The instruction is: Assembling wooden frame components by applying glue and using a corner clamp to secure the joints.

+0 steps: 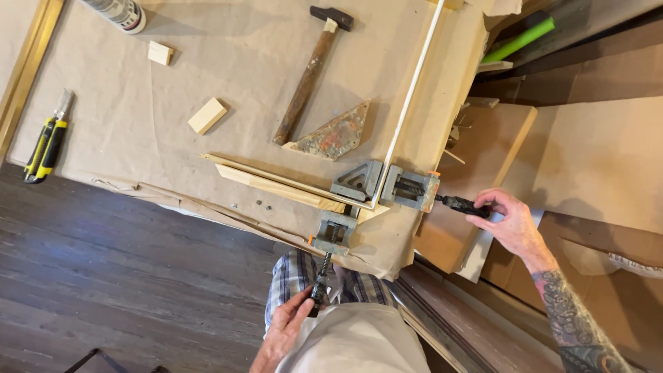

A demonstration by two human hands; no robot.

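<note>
A grey metal corner clamp (358, 184) sits at the near corner of a paper-covered table (207, 83). It grips two thin wooden frame strips at a right angle: a pale strip (409, 103) running away and a strip (276, 181) running left. My right hand (511, 222) is closed on the black screw handle (461, 204) of the clamp's right-hand jaw (411, 190). My left hand (286, 328) holds the black handle (319, 290) of the near jaw (335, 231), close to my plaid shirt and apron.
On the table lie a hammer (307, 76), a rusty triangular plate (335, 135), two small wood blocks (207, 115) (160, 52), a yellow utility knife (47, 145), a cartridge tube (121, 14) and small screws (262, 204). Boards and a green tube (518, 41) are stacked right; dark floor (103, 276) lies left.
</note>
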